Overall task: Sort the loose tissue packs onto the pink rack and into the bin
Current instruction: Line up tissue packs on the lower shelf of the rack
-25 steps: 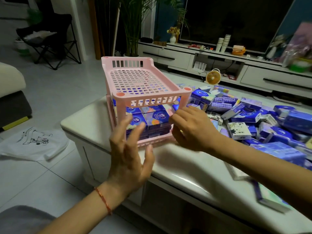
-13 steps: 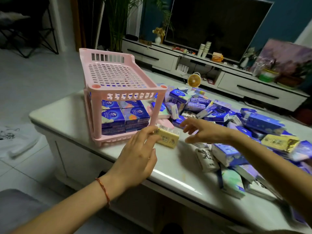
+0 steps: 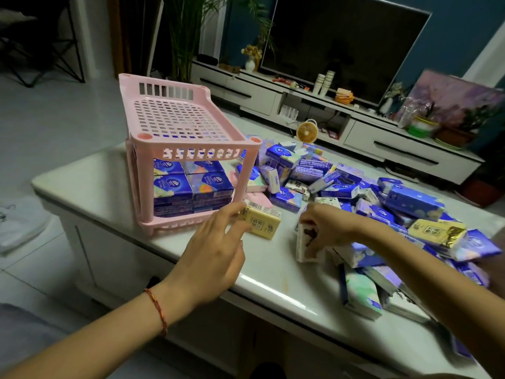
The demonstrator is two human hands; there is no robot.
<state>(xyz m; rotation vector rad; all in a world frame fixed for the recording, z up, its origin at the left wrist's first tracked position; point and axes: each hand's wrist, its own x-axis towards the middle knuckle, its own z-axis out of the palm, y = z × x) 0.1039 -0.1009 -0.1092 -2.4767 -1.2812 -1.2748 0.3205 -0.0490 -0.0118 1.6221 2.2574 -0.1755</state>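
White glossy tabletop (image 3: 82, 181) bears a pink perforated plastic rack (image 3: 191, 153), blue tissue packs (image 3: 191, 187) stacked on its lower tier; loose-pack heap (image 3: 341, 184) cut off rightward. Fingers of left hand (image 3: 210, 250) pinch a yellow pack (image 3: 263, 224); those of right hand (image 3: 328, 225) curl round, half hiding, a white pack (image 3: 307, 247).

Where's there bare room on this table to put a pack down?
Bare: the pink rack's top shelf; the table left of the rack; the front strip between the left hand and right hand. Crowded: the lower shelf, stacked with blue packs, and the loose pile right of the rack.
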